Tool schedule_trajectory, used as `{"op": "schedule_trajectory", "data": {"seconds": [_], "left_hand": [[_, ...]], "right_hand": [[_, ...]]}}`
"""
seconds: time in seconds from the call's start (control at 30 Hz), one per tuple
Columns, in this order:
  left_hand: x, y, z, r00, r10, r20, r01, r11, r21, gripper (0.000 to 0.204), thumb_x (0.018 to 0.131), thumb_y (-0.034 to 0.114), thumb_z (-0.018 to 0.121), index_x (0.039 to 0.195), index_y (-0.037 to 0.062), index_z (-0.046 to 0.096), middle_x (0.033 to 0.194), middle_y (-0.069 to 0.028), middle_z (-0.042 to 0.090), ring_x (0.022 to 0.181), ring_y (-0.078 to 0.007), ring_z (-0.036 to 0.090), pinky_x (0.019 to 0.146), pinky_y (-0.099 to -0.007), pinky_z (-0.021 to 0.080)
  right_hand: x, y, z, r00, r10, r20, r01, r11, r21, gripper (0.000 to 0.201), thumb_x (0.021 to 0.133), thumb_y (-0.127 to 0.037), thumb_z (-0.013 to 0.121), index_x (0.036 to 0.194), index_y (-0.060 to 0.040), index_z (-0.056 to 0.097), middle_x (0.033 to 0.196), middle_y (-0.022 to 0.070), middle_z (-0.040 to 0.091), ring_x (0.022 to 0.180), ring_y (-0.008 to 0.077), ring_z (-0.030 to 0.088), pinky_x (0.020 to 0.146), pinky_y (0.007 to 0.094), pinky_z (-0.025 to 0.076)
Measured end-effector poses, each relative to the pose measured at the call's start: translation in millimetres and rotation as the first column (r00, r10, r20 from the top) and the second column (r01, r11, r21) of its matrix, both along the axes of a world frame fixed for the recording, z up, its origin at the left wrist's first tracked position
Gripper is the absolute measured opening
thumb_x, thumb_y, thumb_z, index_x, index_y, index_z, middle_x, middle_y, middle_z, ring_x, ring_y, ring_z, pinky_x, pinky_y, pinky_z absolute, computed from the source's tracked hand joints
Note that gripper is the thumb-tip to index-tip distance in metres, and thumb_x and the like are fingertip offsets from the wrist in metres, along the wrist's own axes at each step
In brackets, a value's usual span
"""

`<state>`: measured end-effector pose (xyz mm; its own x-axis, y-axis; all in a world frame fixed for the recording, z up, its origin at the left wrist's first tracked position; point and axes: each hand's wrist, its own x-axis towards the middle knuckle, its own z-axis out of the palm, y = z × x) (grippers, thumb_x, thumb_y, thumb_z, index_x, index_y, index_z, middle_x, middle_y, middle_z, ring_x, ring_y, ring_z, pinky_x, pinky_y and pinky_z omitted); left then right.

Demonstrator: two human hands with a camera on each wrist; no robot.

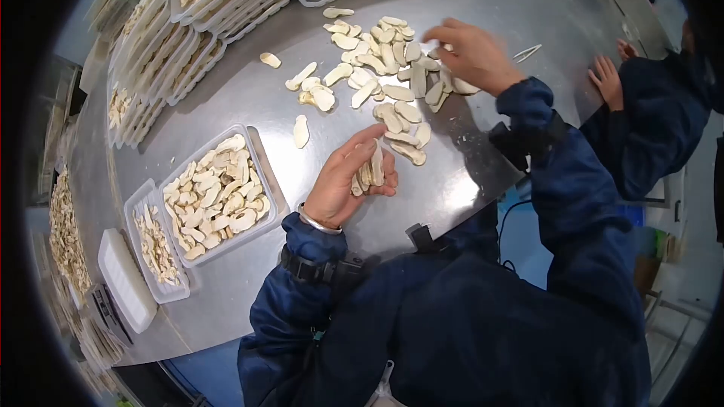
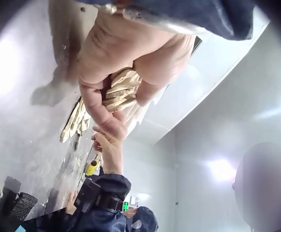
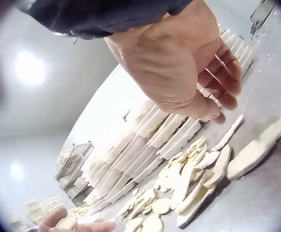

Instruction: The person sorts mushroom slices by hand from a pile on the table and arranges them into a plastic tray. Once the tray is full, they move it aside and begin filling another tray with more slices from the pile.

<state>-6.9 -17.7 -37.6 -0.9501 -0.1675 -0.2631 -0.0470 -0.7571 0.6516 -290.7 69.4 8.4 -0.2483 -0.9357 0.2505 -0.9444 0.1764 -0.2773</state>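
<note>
Pale mushroom slices (image 1: 388, 56) lie in a loose pile on the metal table, a few apart from the rest. In the head view my left hand (image 1: 338, 181) holds a small bunch of mushroom slices (image 1: 368, 173) on edge between fingers and thumb, near the pile's close end. The left wrist view shows the held slices (image 2: 122, 92) stacked side by side. Over the pile's right end is my right hand (image 1: 477, 55), its fingers loosely bent. From the right wrist, that hand (image 3: 179, 72) appears above the table slices (image 3: 218, 166) with nothing visible in its fingers.
Stacked white trays (image 1: 226, 26) of slices line the far left. Nearer stand a clear tub (image 1: 265, 169) of larger slices, a smaller tub (image 1: 172, 295) of thin pieces and a white block-like container (image 1: 124, 279). Tweezers (image 1: 528, 53) and another person's hand (image 1: 608, 84) are at right.
</note>
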Motion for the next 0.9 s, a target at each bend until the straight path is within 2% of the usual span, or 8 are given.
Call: {"op": "schedule_trajectory", "data": {"seconds": [0.03,0.17,0.33,0.47,0.57,0.67,0.77,0.9], "left_hand": [[0,0,0,1.0,0.027,-0.002,-0.027,1.0,-0.006,0.052,0.101,0.029,0.048,0.144,0.0028,0.035,0.088,-0.0089,0.06,0.079,-0.0201,0.064,0.068,-0.0316,0.056],[1,-4,1,0.995,0.06,-0.08,-0.059,0.998,0.02,0.048,0.101,0.029,0.048,0.14,0.0026,0.04,0.087,-0.0069,0.06,0.08,-0.0179,0.064,0.07,-0.0299,0.055],[1,-4,3,0.995,0.073,-0.067,-0.073,0.997,0.014,0.043,0.101,0.029,0.047,0.135,0.0028,0.045,0.085,-0.005,0.06,0.079,-0.0163,0.063,0.07,-0.0288,0.054],[1,-4,3,0.994,0.083,-0.064,-0.082,0.996,0.022,0.043,0.101,0.029,0.047,0.135,0.0022,0.046,0.085,-0.0044,0.059,0.078,-0.0165,0.063,0.07,-0.0289,0.054],[0,-3,4,0.994,0.082,-0.067,-0.082,0.997,0.008,0.043,0.101,0.029,0.047,0.134,0.0017,0.046,0.084,-0.0044,0.059,0.078,-0.0167,0.063,0.07,-0.0288,0.054],[1,-3,2,0.994,0.089,-0.066,-0.089,0.996,0.009,0.043,0.101,0.029,0.046,0.134,0.0013,0.047,0.085,-0.0045,0.059,0.078,-0.017,0.063,0.07,-0.0289,0.054],[1,-3,2,0.994,0.101,-0.048,-0.101,0.995,0.002,0.042,0.102,0.03,0.046,0.133,0.0012,0.048,0.085,-0.0048,0.059,0.078,-0.0172,0.063,0.069,-0.0291,0.055],[1,-5,-2,0.994,0.105,-0.043,-0.105,0.994,0.008,0.042,0.102,0.031,0.045,0.132,0.0013,0.049,0.087,-0.006,0.06,0.081,-0.0181,0.064,0.07,-0.0302,0.055]], "right_hand": [[9,-10,1,0.998,0.061,0.022,-0.059,0.996,-0.063,0.026,0.084,-0.007,0.056,0.108,-0.0101,0.066,0.096,0.0114,0.061,0.085,0.0308,0.061,0.077,0.0393,0.049],[24,-47,-9,0.976,0.204,-0.072,-0.205,0.979,-0.016,0.027,0.083,-0.004,0.057,0.108,-0.0106,0.065,0.106,0.0086,0.058,0.095,0.0286,0.059,0.08,0.0383,0.048],[20,-54,-16,0.958,0.258,-0.126,-0.251,0.966,0.07,0.019,0.083,-0.004,0.059,0.101,-0.0069,0.063,0.105,0.0083,0.056,0.098,0.0284,0.056,0.082,0.0378,0.047],[14,-44,-21,0.96,0.257,-0.113,-0.257,0.966,0.017,0.008,0.086,-0.008,0.058,0.093,-0.005,0.06,0.102,0.0095,0.054,0.099,0.0277,0.055,0.084,0.0384,0.047],[9,-38,-18,0.971,0.218,-0.096,-0.225,0.972,-0.072,0.01,0.086,-0.008,0.06,0.095,-0.0042,0.06,0.094,0.0086,0.058,0.082,0.0251,0.06,0.072,0.0353,0.049],[11,-30,-6,0.95,0.03,0.311,-0.029,1.0,-0.01,0.013,0.087,-0.01,0.062,0.096,-0.0011,0.059,0.077,0.0058,0.059,0.066,0.0159,0.059,0.062,0.0309,0.048],[21,-18,3,0.632,-0.13,0.764,0.114,0.991,0.075,0.016,0.088,-0.01,0.063,0.097,0.0029,0.059,0.068,0.0025,0.059,0.061,0.0089,0.056,0.058,0.0257,0.046],[32,-9,7,0.528,-0.133,0.839,0.148,0.987,0.064,0.021,0.088,-0.006,0.061,0.105,0.0058,0.058,0.073,0.0026,0.061,0.063,0.0091,0.057,0.059,0.0239,0.047]]}}
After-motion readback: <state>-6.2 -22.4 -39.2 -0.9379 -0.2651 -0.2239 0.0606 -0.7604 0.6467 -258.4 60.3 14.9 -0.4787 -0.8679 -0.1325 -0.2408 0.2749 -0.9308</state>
